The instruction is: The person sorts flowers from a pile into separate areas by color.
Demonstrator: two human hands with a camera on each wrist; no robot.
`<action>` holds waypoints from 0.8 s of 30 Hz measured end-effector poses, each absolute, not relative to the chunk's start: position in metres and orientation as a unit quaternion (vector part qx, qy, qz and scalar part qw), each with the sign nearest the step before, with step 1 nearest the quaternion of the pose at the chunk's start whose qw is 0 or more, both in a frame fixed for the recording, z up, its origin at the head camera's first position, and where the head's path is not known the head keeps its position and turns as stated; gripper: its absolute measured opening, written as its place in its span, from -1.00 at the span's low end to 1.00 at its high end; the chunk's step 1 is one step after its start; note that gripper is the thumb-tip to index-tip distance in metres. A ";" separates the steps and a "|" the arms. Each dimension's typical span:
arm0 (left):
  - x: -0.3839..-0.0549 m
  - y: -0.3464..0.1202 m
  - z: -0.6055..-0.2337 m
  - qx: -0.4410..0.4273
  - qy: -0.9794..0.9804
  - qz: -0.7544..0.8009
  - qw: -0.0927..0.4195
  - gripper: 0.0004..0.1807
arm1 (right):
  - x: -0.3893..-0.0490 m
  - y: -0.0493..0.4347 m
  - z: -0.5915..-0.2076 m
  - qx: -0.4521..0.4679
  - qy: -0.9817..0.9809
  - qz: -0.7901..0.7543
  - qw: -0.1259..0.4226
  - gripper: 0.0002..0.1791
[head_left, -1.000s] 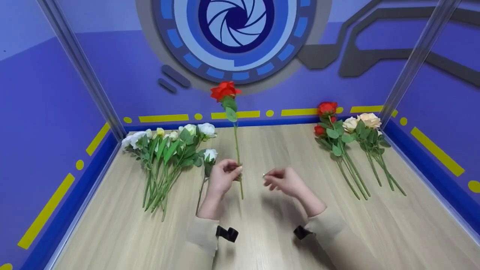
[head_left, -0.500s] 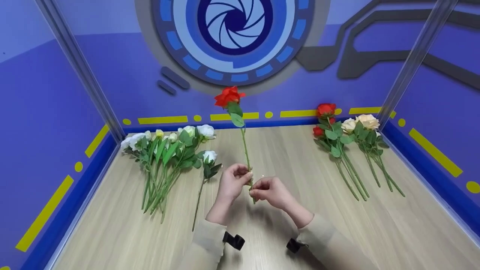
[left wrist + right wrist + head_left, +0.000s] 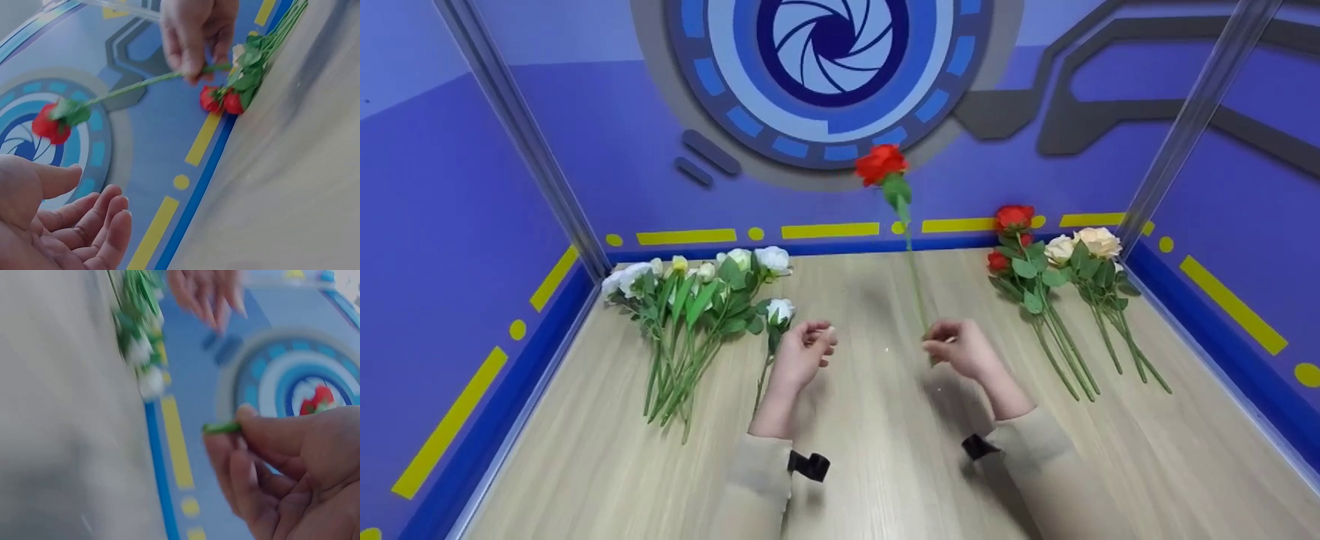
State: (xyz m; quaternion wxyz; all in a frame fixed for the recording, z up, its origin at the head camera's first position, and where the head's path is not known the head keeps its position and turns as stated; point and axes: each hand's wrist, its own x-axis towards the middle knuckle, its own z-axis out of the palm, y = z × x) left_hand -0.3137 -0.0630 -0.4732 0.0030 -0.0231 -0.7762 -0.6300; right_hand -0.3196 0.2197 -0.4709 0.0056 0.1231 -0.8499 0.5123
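Observation:
My right hand (image 3: 966, 351) pinches the lower stem of a red rose (image 3: 882, 165), which stands nearly upright above the table, its head leaning left. In the right wrist view the cut end of the green stem (image 3: 221, 428) pokes out past thumb and fingertips. My left hand (image 3: 801, 355) holds nothing; the left wrist view shows its fingers (image 3: 107, 222) relaxed and apart from the thumb. Just left of that hand lies a single white rose (image 3: 780, 310), its stem partly hidden by the wrist.
A bunch of white flowers (image 3: 701, 300) lies on the wooden table (image 3: 877, 450) at left. Red roses (image 3: 1015, 218) and cream roses (image 3: 1098, 241) lie at right. Blue-purple panels (image 3: 585, 150) enclose the back and sides.
The red rose has passed from my left hand to my right. My right hand has carried it rightward and up; my left hand has let go and drawn back left.

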 end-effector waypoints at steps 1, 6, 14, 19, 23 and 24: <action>-0.315 -0.067 -0.473 -0.017 -0.777 -0.629 0.008 -0.66 | -0.322 0.228 -0.469 0.108 -0.853 0.511 0.016 -0.88; -0.321 -0.088 -0.473 0.019 -0.778 -0.627 0.026 -0.67 | -0.331 0.275 -0.461 0.035 -0.889 0.454 0.052 -0.84; -0.326 -0.123 -0.479 0.093 -0.838 -0.531 0.082 -0.70 | -0.325 0.348 -0.453 -0.099 -0.941 0.323 -0.019 -0.78; -0.325 -0.136 -0.485 0.127 -0.883 -0.451 0.041 -0.66 | -0.319 0.379 -0.458 -0.166 -0.946 0.273 -0.052 -0.82; -0.324 -0.138 -0.489 0.131 -0.901 -0.414 -0.005 -0.63 | -0.318 0.394 -0.464 -0.198 -0.939 0.261 -0.104 -0.81; -0.324 -0.139 -0.489 0.132 -0.903 -0.410 -0.013 -0.62 | -0.319 0.397 -0.465 -0.202 -0.938 0.258 -0.115 -0.73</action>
